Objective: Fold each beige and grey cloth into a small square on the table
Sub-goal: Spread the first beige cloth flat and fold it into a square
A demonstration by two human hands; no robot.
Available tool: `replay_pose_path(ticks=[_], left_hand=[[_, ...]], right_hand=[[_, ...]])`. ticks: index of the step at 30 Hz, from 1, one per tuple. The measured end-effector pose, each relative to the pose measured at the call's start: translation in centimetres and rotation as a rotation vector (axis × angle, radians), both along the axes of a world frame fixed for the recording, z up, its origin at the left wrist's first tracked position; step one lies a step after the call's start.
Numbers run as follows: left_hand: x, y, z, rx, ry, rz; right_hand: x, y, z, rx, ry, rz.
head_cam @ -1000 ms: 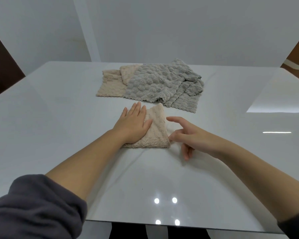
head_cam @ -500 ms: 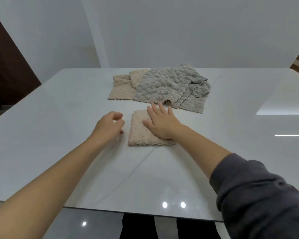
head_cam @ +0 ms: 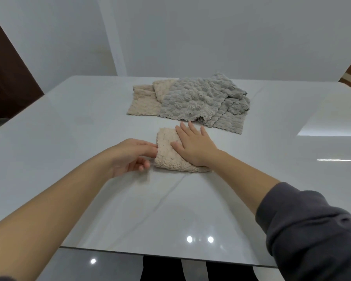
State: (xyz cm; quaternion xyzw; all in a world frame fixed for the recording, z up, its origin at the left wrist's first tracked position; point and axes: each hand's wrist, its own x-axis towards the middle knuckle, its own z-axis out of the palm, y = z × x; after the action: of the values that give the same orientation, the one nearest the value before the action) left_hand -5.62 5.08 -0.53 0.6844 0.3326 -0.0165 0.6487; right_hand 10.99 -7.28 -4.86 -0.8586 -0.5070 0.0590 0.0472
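Note:
A small folded beige cloth [head_cam: 166, 158] lies on the white table [head_cam: 69, 138] in front of me. My right hand [head_cam: 195, 148] rests flat on its right half, fingers straight and spread. My left hand [head_cam: 130, 157] is beside the cloth's left edge; its upper fingertips touch that edge and its lower fingers are loosely curled on nothing. Behind the folded cloth lies a pile of unfolded cloths: grey ones [head_cam: 193, 100] on top and to the right, beige ones [head_cam: 142, 104] showing at the left.
The glossy table's front edge [head_cam: 170, 255] runs close to my body. White walls stand behind the table. A dark brown panel [head_cam: 6, 78] is at the far left. My right forearm wears a dark grey sleeve [head_cam: 312, 230].
My hands swapped over: the left lifted off the folded cloth and now touches its left edge, while the right came from its right side to lie flat on top.

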Motion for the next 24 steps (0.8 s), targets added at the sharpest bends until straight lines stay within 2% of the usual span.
replay_pose_path(ticks=[5, 11, 16, 20, 22, 24], left_hand=[[1.4, 0.5, 0.6, -0.062, 0.133, -0.082], [2.3, 0.0, 0.9, 0.025, 0.194, -0.16], [2.6, -0.4, -0.4, 0.029, 0.03, -0.029], [2.3, -0.5, -0.5, -0.055, 0.143, -0.027], [2.2, -0.5, -0.6, 0.003, 0.172, -0.037], [2.1, -0.7, -1.0, 0.14, 0.173, -0.022]], right_hand=[[0.0, 0.0, -0.1, 0.007, -0.004, -0.003], [0.0, 0.0, -0.2, 0.016, -0.001, -0.004], [0.0, 0.1, -0.3, 0.024, -0.008, -0.01], [0.0, 0.1, -0.4, 0.031, -0.004, -0.014], [-0.1, 0.1, -0.4, 0.036, -0.001, -0.016], [-0.1, 0.1, -0.4, 0.04, 0.002, -0.015]])
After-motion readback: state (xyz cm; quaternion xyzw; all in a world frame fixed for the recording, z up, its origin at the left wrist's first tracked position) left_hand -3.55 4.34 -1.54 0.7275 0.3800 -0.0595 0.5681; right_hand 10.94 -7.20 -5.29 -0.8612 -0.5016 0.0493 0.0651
